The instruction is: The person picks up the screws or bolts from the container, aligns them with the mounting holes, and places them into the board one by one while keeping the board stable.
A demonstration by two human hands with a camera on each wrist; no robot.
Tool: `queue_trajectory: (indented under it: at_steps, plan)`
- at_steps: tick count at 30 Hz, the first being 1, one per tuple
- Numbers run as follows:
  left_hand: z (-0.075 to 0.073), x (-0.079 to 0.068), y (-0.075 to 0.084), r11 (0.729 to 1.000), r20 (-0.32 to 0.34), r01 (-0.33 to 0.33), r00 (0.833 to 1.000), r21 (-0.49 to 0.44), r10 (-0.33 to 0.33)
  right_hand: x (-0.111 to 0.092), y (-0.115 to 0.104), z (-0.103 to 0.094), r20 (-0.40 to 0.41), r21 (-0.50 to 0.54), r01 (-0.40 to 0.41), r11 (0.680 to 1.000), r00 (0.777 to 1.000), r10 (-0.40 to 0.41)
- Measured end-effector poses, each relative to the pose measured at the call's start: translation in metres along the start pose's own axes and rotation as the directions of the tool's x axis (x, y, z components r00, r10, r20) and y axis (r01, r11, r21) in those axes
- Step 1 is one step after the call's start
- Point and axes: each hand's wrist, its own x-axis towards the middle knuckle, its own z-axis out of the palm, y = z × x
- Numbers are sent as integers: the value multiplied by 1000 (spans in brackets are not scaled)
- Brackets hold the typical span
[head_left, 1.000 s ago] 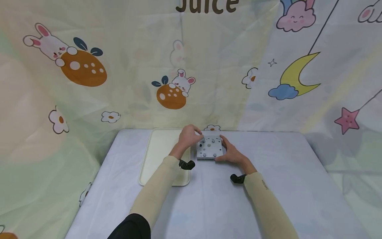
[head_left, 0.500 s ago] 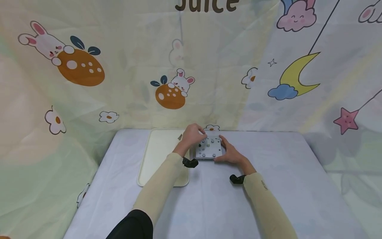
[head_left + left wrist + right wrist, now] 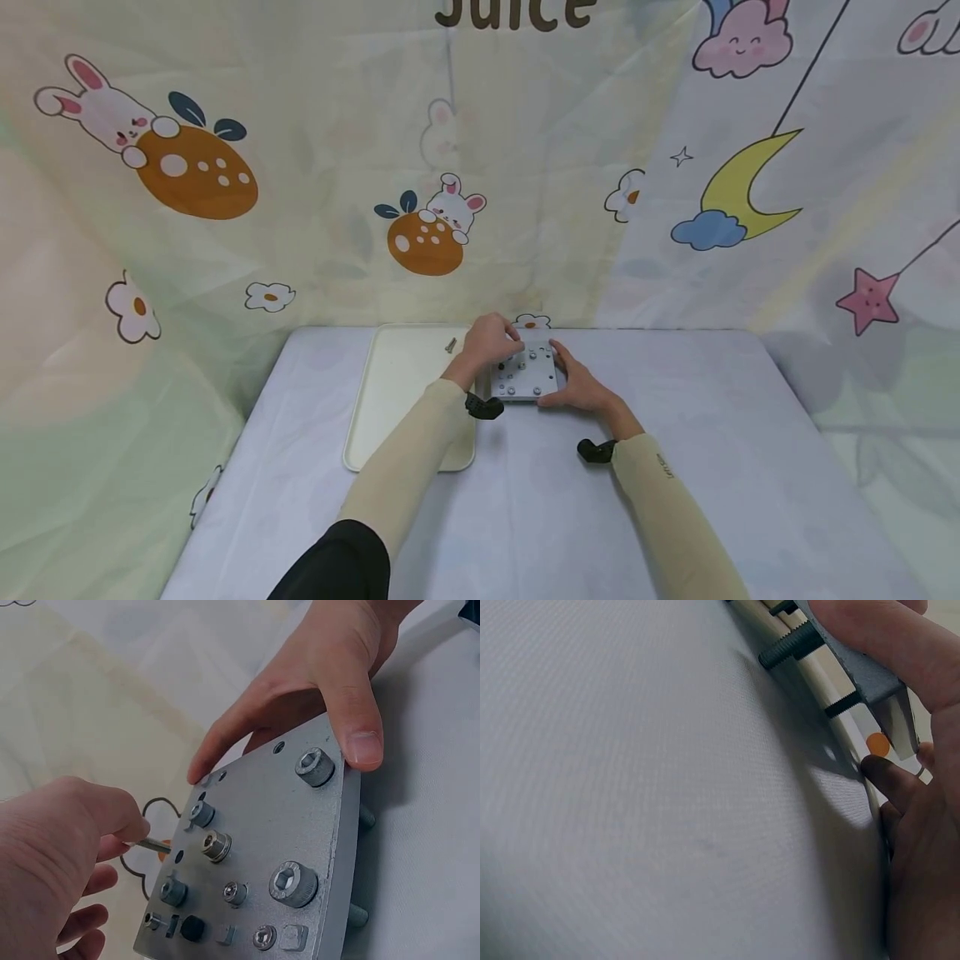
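A grey metal plate (image 3: 255, 817) bears several bolts of different sizes, and some shanks stick out beneath it. My right hand (image 3: 587, 388) grips its right side, the thumb on the near edge and fingers at the far edge. In the right wrist view, a threaded bolt (image 3: 791, 645) projects below the plate. My left hand (image 3: 489, 343) is over the plate's far left corner. Its thumb and index finger pinch a small thin screw (image 3: 155, 845) beside a hole row; its head is hidden by the fingers. Whether the tip touches the plate I cannot tell.
A cream tray (image 3: 390, 400) lies left of the plate, partly under my left forearm. A few small screws (image 3: 451, 344) lie in its far right corner. A white cloth covers the table (image 3: 525, 500), and a printed curtain (image 3: 330, 167) hangs right behind it.
My left hand has shifted slightly right over the plate, uncovering the screws in the tray. The right hand keeps its grip on the plate's right side.
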Motion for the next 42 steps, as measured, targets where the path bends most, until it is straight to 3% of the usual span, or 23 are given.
queue_trajectory:
  at_steps: [12,21,28,33,42]
  plan:
    - [-4,1,4,1000,-25,-10,1000,16,10,4,-4,-3,3,-13,11,1000,1000,-11]
    - [12,-3,-4,999,4,10,1000,-31,-10,-5,3,5,15,9,-21,1000,1000,21]
    - [9,-9,-10,999,-64,9,998,-50,-12,-5,4,6,3,24,-11,1000,1000,11]
    - [2,-13,-24,998,-91,26,995,-54,-30,-4,1,3,1,21,-6,1000,1000,6]
    - [-3,-26,-72,996,-165,84,982,-32,-88,-6,-4,6,-7,4,-14,1000,1000,14]
